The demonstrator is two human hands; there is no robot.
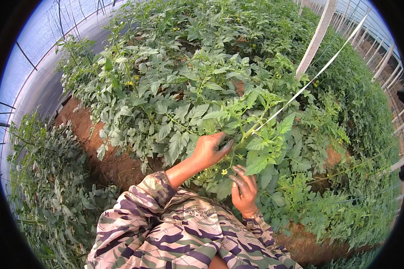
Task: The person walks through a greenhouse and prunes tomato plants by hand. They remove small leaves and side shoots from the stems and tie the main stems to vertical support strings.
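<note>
A tomato plant's stem (247, 134) stands before me, with a white string (299, 90) running from it up to the upper right. My left hand (212, 148) is at the stem's left side, its darkened fingertips curled together; whether they pinch the stem or a shoot is hidden. Lower and to the right, my right hand (245, 192) is raised with its fingers apart and nothing seen in it. Just left of its fingertips hangs a small yellow tomato flower (224, 172). Green tomato leaves (258, 163) lie above and right of that hand.
Dense tomato plants (188, 77) spread ahead and to both sides. A pale post (316, 40) rises at the upper right. Bare reddish soil (104, 164) shows at the left, beside a plastic greenhouse wall (47, 87). Thin strings (363, 157) cross the plants at the right.
</note>
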